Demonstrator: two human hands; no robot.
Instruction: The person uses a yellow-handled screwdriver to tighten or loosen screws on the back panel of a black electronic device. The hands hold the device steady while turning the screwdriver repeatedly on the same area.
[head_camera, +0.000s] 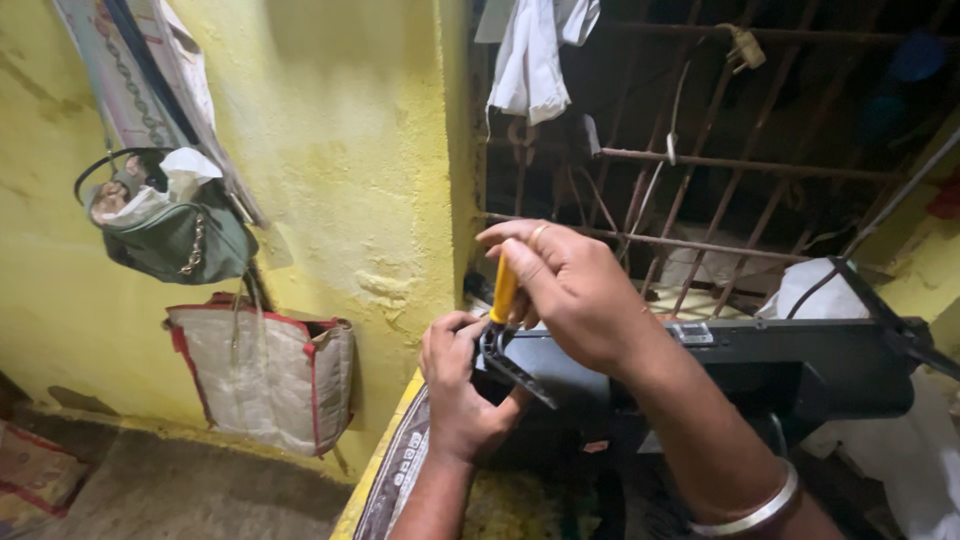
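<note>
My right hand (575, 285) grips a yellow-handled screwdriver (503, 290), held upright with its tip down at the left end of a black flat device (760, 365). My left hand (458, 385) clasps that left end from below, with its fingers around a black bracket (505, 365) there. A ring sits on one finger of my right hand and a metal bangle (748, 512) on its wrist. The screwdriver's tip is hidden between my hands.
A yellow wall (340, 150) fills the left, with a green handbag (170, 235) and a beige bag with red trim (265, 375) hanging on it. Behind the device is a rusty window grille (700, 170) with white cloth (530, 55) draped on it. A patterned cloth edge (400, 470) lies below.
</note>
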